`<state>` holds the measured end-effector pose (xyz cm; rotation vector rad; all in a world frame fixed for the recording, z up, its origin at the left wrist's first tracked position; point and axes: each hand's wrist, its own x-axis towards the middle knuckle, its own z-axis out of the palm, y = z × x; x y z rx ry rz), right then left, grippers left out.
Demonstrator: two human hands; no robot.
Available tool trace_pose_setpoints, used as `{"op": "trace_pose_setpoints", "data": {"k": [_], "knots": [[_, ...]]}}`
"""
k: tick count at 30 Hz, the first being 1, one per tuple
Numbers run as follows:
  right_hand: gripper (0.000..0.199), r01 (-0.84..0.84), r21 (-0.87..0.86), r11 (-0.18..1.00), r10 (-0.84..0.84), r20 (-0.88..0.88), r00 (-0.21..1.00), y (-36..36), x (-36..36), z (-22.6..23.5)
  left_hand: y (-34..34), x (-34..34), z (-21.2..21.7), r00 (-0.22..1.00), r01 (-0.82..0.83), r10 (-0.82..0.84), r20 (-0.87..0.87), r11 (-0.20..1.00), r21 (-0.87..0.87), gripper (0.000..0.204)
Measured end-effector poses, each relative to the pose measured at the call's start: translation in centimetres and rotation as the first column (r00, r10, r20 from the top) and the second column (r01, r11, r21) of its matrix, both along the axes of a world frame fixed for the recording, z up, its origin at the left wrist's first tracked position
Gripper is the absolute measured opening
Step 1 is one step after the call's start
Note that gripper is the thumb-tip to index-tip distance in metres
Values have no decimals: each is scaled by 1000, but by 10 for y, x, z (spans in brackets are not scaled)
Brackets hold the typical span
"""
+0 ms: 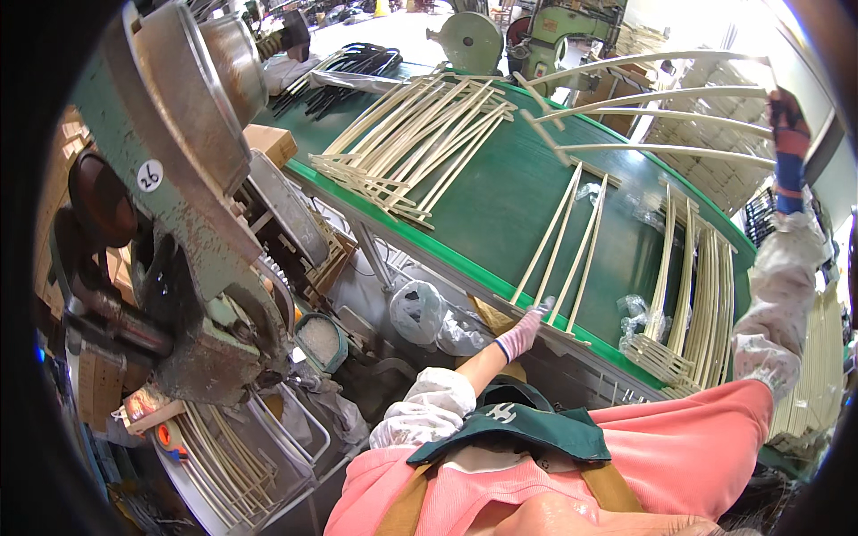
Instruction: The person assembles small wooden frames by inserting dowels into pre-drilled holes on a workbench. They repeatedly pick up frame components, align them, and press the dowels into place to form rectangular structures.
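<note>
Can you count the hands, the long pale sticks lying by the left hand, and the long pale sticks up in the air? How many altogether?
Hands, one left hand and one right hand: 2
Long lying sticks, short crosspieces not counted: 4
Long held-up sticks, short crosspieces not counted: 4
Total: 10

frames (418, 134) on table (509, 210), machine (192, 192) at left

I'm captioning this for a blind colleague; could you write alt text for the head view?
A person in a pink top holds pale barred frames aloft in the right grip, while the left grip is at the near end of similar frames on a green table. A frame pile lies farther left, beyond a worn machine.
</note>
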<state>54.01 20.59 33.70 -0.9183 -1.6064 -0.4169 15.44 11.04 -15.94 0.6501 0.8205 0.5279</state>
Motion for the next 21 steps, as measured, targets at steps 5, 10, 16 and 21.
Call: {"op": "trace_pose_setpoints", "data": {"k": [5, 10, 16, 21], "knots": [[29, -410, -212, 887, 314, -373, 873, -15, 35, 51, -4, -19, 140, 466, 138, 877, -115, 56, 989, 86], [27, -320, -327, 889, 249, -241, 938, -33, -48, 11, -24, -55, 236, 364, 181, 910, 198, -277, 944, 83], [25, -517, -577, 632, 601, -56, 797, -99, -249, -78, -87, -116, 222, 325, 120, 909, 261, -313, 942, 90], [17, -433, -901, -39, 847, -260, 464, -134, -406, -176, -142, -148, 184, 161, -98, 942, 296, -283, 954, 82]]}}
